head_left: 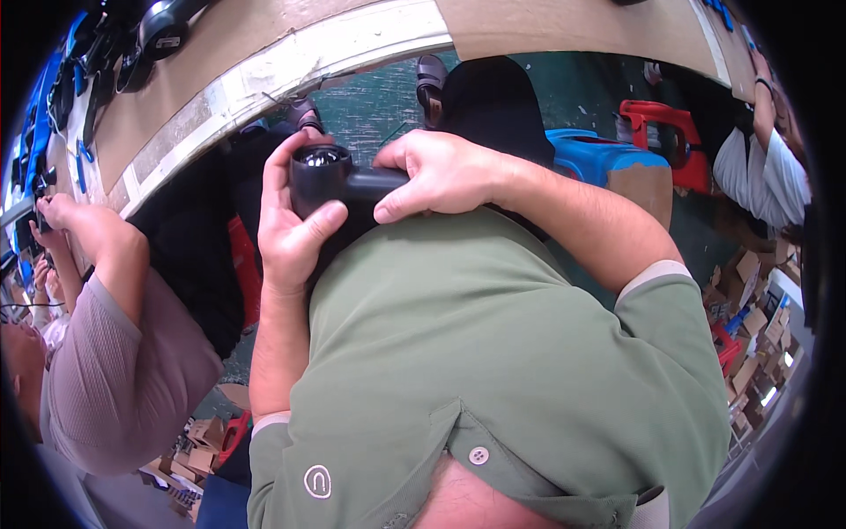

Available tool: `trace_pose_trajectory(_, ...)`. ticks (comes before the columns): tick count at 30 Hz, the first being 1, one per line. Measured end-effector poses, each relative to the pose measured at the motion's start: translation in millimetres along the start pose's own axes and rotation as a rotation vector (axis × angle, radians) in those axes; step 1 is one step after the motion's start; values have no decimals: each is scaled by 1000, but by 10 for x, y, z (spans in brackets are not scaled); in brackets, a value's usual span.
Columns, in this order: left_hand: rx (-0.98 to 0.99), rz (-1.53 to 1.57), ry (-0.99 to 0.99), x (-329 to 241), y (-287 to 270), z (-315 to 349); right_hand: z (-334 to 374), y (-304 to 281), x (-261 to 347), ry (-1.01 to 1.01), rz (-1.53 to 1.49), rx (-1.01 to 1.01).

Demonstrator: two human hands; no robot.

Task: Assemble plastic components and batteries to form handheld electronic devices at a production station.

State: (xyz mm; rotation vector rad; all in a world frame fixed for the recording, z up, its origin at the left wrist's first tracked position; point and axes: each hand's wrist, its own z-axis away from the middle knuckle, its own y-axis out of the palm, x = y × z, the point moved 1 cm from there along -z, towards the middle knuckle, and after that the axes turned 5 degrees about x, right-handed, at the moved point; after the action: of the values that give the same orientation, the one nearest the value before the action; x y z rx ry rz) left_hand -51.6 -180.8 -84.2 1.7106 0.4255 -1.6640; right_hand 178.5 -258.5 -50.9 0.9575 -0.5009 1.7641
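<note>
Over my lap I hold a black hair-dryer-shaped device (pixel 321 187) with a cylindrical head and a thick side handle. A shiny, rounded part shows inside the open end of its head. My left hand (pixel 291 216) is closed round the head, thumb on the near side, fingers on the far side. My right hand (pixel 445 172) grips the handle (pixel 374 183) from the right, thumb on the near side. Its other fingers are partly hidden behind the device.
A brown-covered workbench (pixel 352 26) runs across the far side, with black devices (pixel 163 31) at its left. Co-workers sit at my left (pixel 132 379) and far right (pixel 762 176). Blue (pixel 599 154) and red (pixel 665 132) plastic stools stand right. Cardboard boxes (pixel 749 282) lie piled at right.
</note>
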Motion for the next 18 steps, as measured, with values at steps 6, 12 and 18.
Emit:
trace_pose_trajectory(6,-86,195,-32,247,-85,5,-81,129,-120,-170,34,-113)
trace_pose_trajectory(12,-237,240,142,69,26,-150,-177,344,-184,-680,632,-693)
trace_pose_trajectory(18,85,242,410,-633,-134,-848,-140,200,471,-767,220,-444)
